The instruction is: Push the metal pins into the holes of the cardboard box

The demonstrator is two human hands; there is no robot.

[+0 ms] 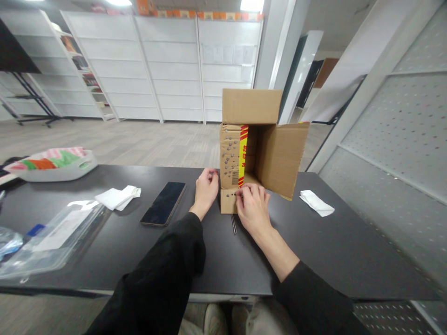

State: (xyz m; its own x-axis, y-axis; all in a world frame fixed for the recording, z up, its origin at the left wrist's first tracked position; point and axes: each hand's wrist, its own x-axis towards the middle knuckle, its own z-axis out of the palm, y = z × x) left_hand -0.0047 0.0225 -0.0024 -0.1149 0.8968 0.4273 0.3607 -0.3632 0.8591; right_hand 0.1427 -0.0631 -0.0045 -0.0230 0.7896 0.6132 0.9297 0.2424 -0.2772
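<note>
A cardboard box point(229, 179) stands on the dark table with its open side facing me. Small grey round spots, perhaps nail or screw heads, dot its front left panel beside yellow-and-red tape point(243, 156). My left hand point(206, 190) is by the box's left edge, fingers curled together; what they hold, if anything, is hidden. At the lower front flap point(227, 204), which has a few dark spots, my right hand point(254, 209) has its fingertips pressed together; whatever is in them is too small to make out. Thin metal rods point(233, 224) stick out below the flap.
A phone point(163, 204) and folded white tissue point(118, 197) lie left of my hands. Further left are a clear plastic case point(66, 237) and a white tray point(59, 173) with colourful cloth. Another tissue point(317, 203) lies right of the box. A perforated panel point(394, 135) borders the right.
</note>
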